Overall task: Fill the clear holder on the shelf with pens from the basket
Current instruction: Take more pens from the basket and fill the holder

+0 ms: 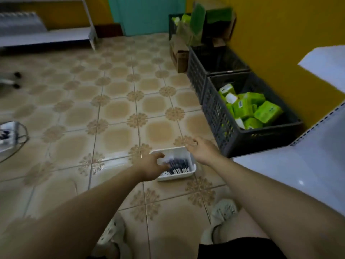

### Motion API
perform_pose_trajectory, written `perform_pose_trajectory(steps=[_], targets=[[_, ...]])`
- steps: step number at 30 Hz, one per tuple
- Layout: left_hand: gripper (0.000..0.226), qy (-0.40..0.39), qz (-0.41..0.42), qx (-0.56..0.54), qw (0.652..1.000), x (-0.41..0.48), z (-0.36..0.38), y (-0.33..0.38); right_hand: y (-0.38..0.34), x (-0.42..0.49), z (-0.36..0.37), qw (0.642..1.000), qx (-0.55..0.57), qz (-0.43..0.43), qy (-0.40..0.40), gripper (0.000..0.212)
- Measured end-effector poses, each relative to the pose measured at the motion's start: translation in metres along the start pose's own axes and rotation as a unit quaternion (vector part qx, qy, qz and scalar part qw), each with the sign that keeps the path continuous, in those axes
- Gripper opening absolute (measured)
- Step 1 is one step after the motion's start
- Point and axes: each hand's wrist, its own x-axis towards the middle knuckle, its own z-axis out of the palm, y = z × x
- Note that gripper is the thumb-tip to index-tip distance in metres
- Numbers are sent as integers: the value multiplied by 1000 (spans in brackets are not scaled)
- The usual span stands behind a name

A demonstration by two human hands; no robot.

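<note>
You have one white basket (188, 171) of pens (178, 166), too many and too blurred to count, with two hands at it, two dark crates (220, 124) beyond it, and two shoes (225, 210) nearer you.

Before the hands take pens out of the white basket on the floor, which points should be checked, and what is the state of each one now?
1. Pens are in the white basket: ok.
2. Basket sits flat on the tiled floor: ok.
3. Left hand is at the basket's near-left edge, reaching in: ok.
4. Left hand already grips pens: cannot tell, the picture is blurred.
5. Right hand is open and empty over the basket's far-right corner: ok.
6. Clear holder on the shelf is in view: not ok; only a white shelf surface shows at the right.
</note>
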Motion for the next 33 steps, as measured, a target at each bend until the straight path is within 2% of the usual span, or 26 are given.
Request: perform_pose_trajectory(steps=[8,15,19,21,27,31,33], targets=[[62,-54,-30,-23,998,121,34,-50,50,114,66,996,-20,62,-62,64],[61,-106,-53,-51,992,212,83,-86,78,198,134,987,-45,67,-139,59],[55,-117,-74,-76,987,253,107,-99,91,231,171,982,-50,74,-166,51],[54,-115,-92,-86,985,269,117,-105,98,244,187,979,-61,77,-179,55],[60,-108,-144,-179,967,306,144,-117,116,266,218,979,-100,74,-162,64],[68,-106,-158,-254,948,314,158,-121,122,269,229,982,-76,84,-148,62],[64,-94,-163,-296,937,316,162,-123,123,269,233,984,-77,89,-133,60]])
